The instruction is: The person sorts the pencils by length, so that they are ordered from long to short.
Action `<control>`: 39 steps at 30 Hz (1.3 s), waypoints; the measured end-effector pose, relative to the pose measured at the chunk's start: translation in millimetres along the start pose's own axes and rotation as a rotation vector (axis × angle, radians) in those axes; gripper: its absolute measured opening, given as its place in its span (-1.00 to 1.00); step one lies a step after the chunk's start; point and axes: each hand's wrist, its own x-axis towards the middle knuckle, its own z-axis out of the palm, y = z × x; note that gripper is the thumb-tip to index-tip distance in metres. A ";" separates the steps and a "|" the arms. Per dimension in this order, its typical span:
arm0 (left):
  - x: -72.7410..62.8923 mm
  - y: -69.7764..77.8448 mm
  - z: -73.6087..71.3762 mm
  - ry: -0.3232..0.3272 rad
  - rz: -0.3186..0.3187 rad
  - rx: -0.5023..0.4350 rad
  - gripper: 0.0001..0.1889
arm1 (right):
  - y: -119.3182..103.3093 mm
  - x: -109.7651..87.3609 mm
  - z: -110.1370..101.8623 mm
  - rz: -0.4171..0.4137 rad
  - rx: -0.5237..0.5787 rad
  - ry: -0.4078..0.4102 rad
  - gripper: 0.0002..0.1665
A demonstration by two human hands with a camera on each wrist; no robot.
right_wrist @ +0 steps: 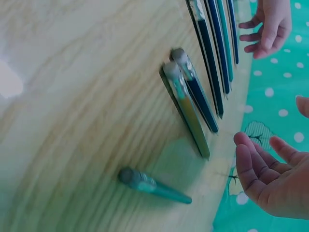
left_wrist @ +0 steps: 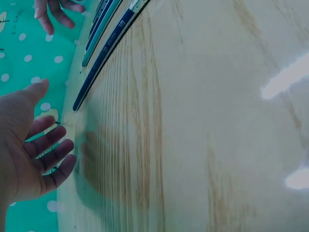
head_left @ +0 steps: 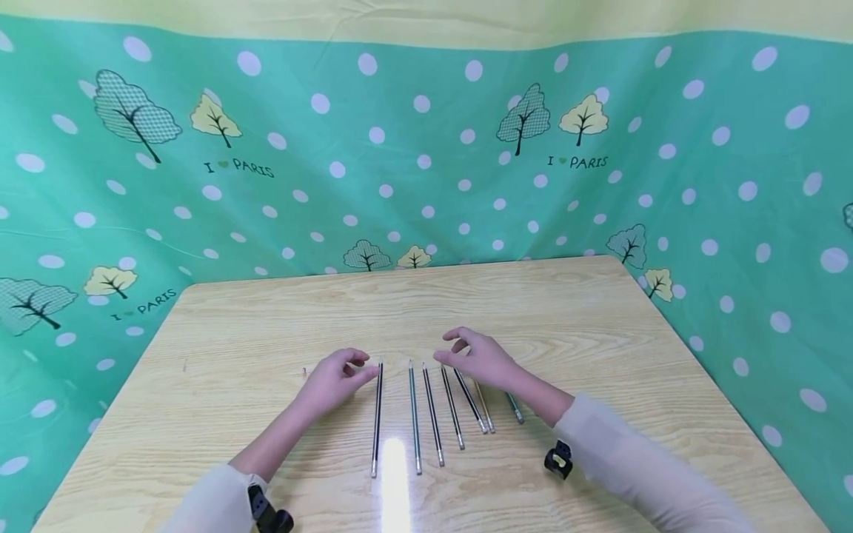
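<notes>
Several pencils lie in a loose row on the wooden table, eraser ends toward me. A dark pencil is at the left end, then a teal pencil and more dark ones, such as this dark striped pencil. Farther right, a yellow pencil lies close beside a dark one, and a short-looking teal pencil sits apart. My left hand, fingers loosely bent, hovers by the tip of the leftmost pencil. Above the tips of the right-hand pencils is my right hand, its fingers relaxed and holding nothing.
The light wooden table has a bright glare patch near its front. A tiny object lies left of my left hand. Behind and at the sides hangs a green dotted cloth printed with trees.
</notes>
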 end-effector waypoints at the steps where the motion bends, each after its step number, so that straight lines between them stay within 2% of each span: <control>1: -0.6 0.3 0.8 0.001 -0.001 0.003 -0.52 | -0.1 -0.2 2.1 -0.005 -0.003 -0.003 -0.31; 11: -2.0 0.1 7.0 0.010 0.017 0.027 -0.55 | -4.3 -3.2 20.3 -0.066 -0.044 -0.018 -0.35; 18: -1.5 1.8 11.1 0.028 0.078 0.088 -0.57 | -8.3 -5.4 28.5 -0.069 -0.074 -0.022 -0.39; 24: -0.1 0.2 14.7 0.049 0.087 0.149 -0.59 | -12.3 -5.9 37.4 -0.093 -0.132 -0.003 -0.49; 31: 2.2 -0.5 18.2 0.060 0.074 0.174 -0.59 | -9.2 -2.3 47.4 -0.111 -0.172 0.010 -0.51; 39: 4.3 0.8 20.3 0.081 0.028 0.177 -0.61 | -9.5 -1.8 56.1 -0.099 -0.158 0.027 -0.54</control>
